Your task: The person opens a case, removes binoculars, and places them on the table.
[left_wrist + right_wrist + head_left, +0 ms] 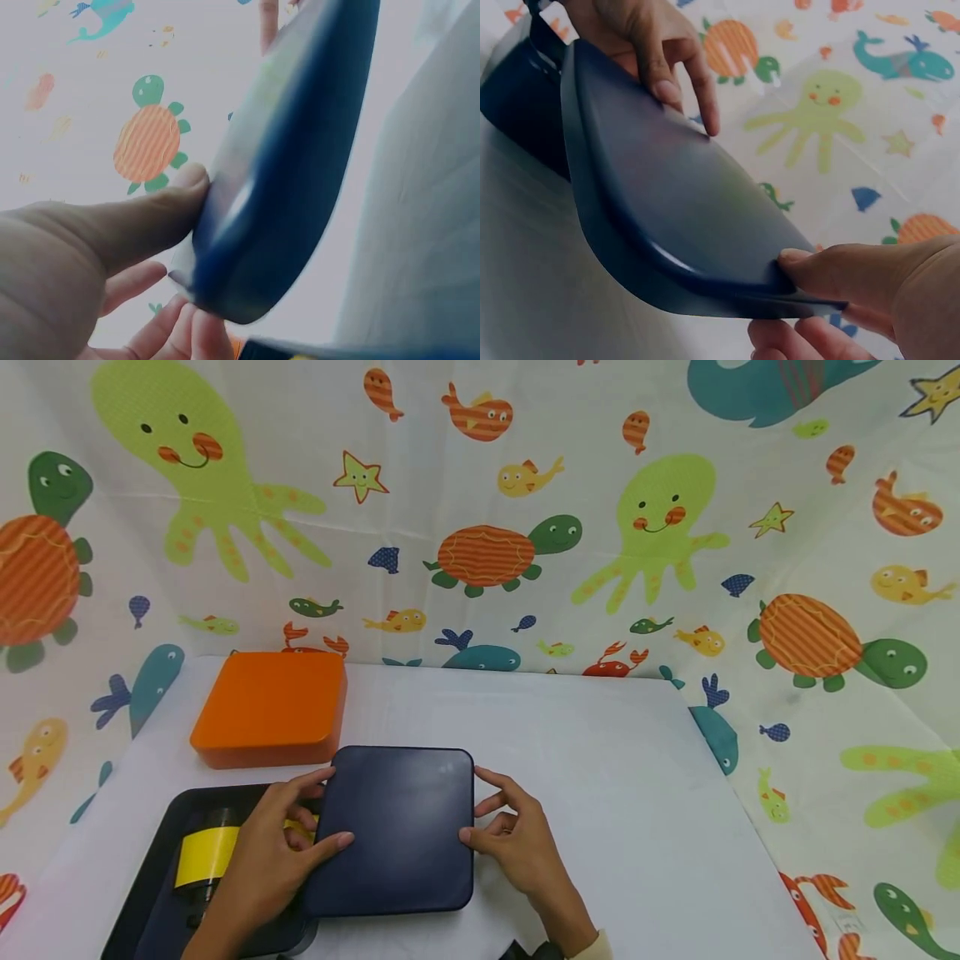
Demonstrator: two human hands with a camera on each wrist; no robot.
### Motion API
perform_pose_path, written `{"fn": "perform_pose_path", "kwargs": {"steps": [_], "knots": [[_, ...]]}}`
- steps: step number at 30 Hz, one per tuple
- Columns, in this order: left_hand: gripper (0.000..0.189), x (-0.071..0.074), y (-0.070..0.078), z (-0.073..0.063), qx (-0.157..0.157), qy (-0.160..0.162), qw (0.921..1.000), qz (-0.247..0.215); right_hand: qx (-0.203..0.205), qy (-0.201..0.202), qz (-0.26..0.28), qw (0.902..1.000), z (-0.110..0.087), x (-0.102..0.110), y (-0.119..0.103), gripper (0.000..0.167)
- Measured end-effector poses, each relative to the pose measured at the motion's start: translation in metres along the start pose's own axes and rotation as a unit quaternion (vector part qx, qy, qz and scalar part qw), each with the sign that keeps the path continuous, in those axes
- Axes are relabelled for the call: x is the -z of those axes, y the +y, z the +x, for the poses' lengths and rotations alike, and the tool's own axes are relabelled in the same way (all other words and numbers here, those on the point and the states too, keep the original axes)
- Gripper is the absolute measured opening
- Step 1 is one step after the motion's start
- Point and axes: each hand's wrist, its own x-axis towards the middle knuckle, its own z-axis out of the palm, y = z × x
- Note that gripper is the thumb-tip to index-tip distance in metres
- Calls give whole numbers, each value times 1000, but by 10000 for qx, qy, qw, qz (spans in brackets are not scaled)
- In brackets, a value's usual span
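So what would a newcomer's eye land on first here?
Probably the colourful sea-creature backdrop, filling the upper part of the head view. Next might come the bright orange box toward the back left of the white table, then the dark blue lid near the front, held by fingers at its left and right edges.

No legible txt, brand, no. or sign in any view.

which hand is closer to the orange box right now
The left hand. In the head view it is just below the orange box, pinching the left edge of the dark blue lid; the right hand is farther away, at the lid's right edge.
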Motion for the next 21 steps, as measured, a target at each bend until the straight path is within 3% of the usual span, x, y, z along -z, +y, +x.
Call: {"fn": "perform_pose_path", "kwargs": {"steps": [12, 21], "knots": [[82, -29, 23, -1, -70, 172, 9985, -516, -177, 73, 65, 9998, -12, 34, 11, 82], [83, -54, 29, -4, 193, 267, 9972, -664, -231, 193, 137, 9995, -18, 48, 21, 79]]}}
